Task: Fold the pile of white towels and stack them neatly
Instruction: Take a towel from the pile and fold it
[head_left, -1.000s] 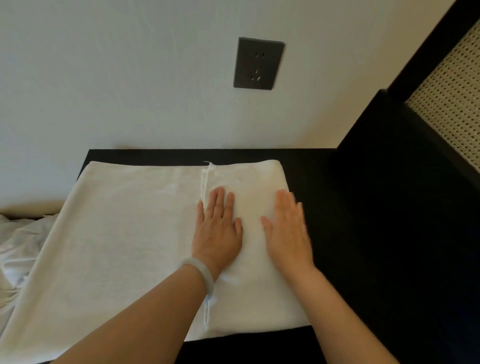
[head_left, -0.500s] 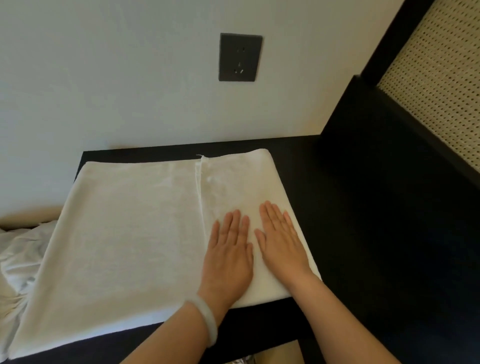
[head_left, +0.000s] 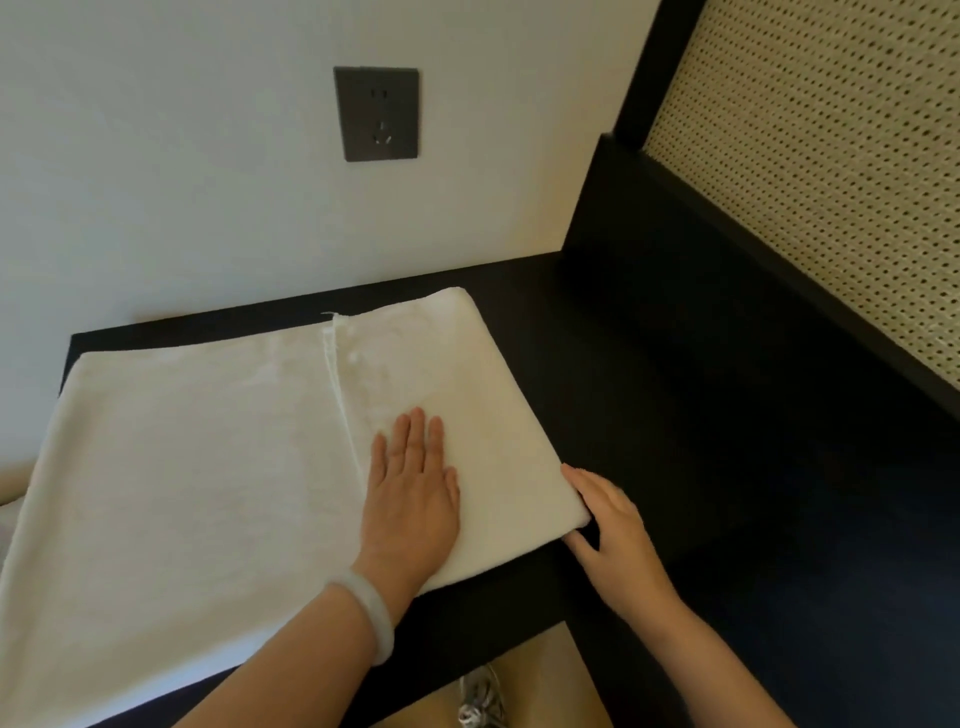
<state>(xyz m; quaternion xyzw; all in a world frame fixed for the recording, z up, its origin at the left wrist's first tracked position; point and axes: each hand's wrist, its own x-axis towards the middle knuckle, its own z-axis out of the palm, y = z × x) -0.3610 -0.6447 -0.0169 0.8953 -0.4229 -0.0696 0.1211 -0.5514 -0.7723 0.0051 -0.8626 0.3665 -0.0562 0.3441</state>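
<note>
A white towel lies part-folded on a black surface. The left hand presses flat on it, fingers straight; the right hand pinches its near right corner. Above the towel, a dark socket on a pale wall; right of it, a cane panel.

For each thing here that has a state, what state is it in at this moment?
towel, lying flat on the table, right side folded over.
left hand, open, pressing flat on the folded part.
right hand, at the towel's near right corner; grip unclear.
wall socket, nothing plugged in.
</note>
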